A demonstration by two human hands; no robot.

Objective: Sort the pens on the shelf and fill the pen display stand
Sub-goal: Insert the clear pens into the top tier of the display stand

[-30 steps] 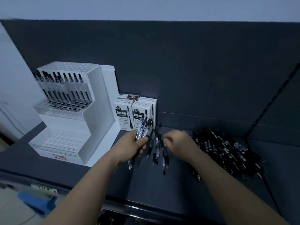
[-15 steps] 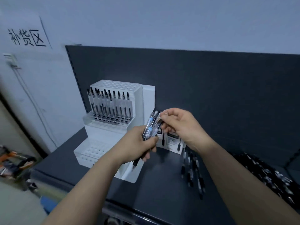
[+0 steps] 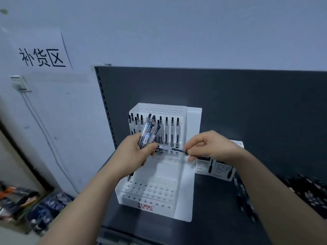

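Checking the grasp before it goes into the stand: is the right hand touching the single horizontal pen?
Touching. The head view shows the right hand pinching the single pen at its dark end, between thumb and forefinger.

One pen display stand [image 3: 187,174], at least nine standing pens [image 3: 172,131] on it, three or more bundled pens [image 3: 147,133] in the left hand [image 3: 131,156], a single pen [image 3: 174,149] in the right hand [image 3: 212,147], two pen boxes [image 3: 221,169], uncountable loose pens [image 3: 307,193], one paper sign [image 3: 40,57].

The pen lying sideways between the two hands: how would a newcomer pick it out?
Find the white display stand on the dark shelf. In front of its upper pen row, the right hand pinches one pen. It alone lies level; the bunch in the left hand points upward.
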